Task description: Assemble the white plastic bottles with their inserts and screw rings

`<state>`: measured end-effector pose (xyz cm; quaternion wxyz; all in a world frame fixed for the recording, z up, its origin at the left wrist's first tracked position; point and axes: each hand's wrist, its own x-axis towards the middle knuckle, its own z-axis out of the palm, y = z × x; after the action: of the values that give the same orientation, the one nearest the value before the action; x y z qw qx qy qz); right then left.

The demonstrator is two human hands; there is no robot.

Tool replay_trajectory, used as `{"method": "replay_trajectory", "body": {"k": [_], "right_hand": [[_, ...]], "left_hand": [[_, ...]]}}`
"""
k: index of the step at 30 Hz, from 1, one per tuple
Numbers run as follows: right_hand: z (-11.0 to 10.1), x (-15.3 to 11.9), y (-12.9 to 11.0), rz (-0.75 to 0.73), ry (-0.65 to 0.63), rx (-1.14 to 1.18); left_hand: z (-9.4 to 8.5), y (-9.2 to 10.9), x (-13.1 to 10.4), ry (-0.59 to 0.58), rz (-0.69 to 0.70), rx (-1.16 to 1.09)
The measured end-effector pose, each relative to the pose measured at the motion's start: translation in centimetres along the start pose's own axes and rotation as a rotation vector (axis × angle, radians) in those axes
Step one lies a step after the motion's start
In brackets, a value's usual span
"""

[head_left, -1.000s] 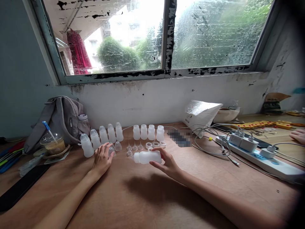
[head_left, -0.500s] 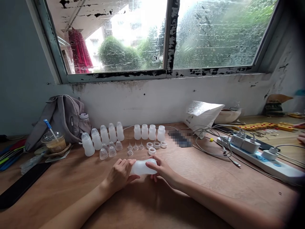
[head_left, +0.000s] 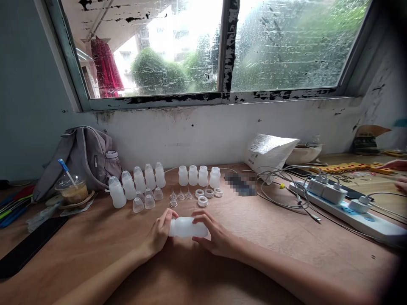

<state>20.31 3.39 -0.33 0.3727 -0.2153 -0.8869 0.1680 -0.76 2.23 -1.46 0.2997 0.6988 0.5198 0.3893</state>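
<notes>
Over the brown wooden tabletop (head_left: 260, 216), with the left hand (head_left: 160, 231) grasping the neck end and the right hand (head_left: 219, 238) the base of a sideways frosted-white plastic bottle (head_left: 186, 228), fastening seems underway, and twisting calls for a steady base.

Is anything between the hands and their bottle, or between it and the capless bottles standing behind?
Nothing visible separates the left hand or right hand from the held bottle; both touch it. Between it and the capless bottles lie white rings and clear pointed pieces.
</notes>
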Motion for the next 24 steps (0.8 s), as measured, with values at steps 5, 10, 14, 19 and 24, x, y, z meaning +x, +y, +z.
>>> {"method": "replay_trajectory", "body": {"k": [5,10,14,19,24], "right_hand": [[0.1,-0.2,1.3,-0.166,0.021,-0.182],[-0.6,0.1,2.3,-0.073,0.190,-0.163],[-1.1,0.2,3.0,-0.044,0.219,-0.147],[-1.2,0.0,3.0,-0.066,0.157,-0.131],[-1.2,0.0,2.7,-0.082,0.146,-0.113]], "left_hand": [[-0.2,-0.7,0.9,-0.072,-0.139,-0.320],[-1.7,-0.8,1.2,-0.017,-0.061,-0.327],[-2.1,-0.9,1.5,-0.009,-0.037,-0.258],[-2.1,-1.3,1.6,0.032,-0.011,-0.189],[-2.5,-1.8,1.6,0.083,-0.033,-0.160]]}}
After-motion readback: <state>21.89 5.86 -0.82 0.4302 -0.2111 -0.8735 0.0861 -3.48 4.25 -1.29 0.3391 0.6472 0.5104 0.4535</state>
